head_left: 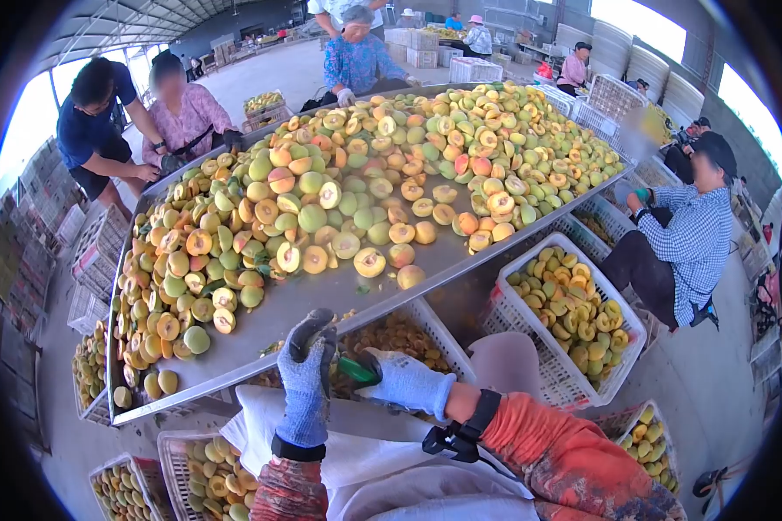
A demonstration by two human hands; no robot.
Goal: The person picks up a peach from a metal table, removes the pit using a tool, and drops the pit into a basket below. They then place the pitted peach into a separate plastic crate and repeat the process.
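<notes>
Gripping a green tool (356, 371) in the right hand (408, 382); holding up the left hand (306, 382) at 9 o'clock from it, with fingers curled; cannot tell whether round anything. Pointing the tool toward 10 o'clock, with its long axis along 10 to 4, inside the right hand's closed fingers and just beside the left; cannot tell if touching. Toward 7 o'clock, flanked by a near crate (168, 464) of cut fruit (222, 456). Just past the hands, toward 1 o'clock, facing a scrap crate (444, 335) of brown bits (395, 339); farther, toward 2 o'clock, a full crate (517, 334) of halves (573, 317). Beyond, toward 12 o'clock, facing a table (317, 302) heaped with whole and halved fruit.
</notes>
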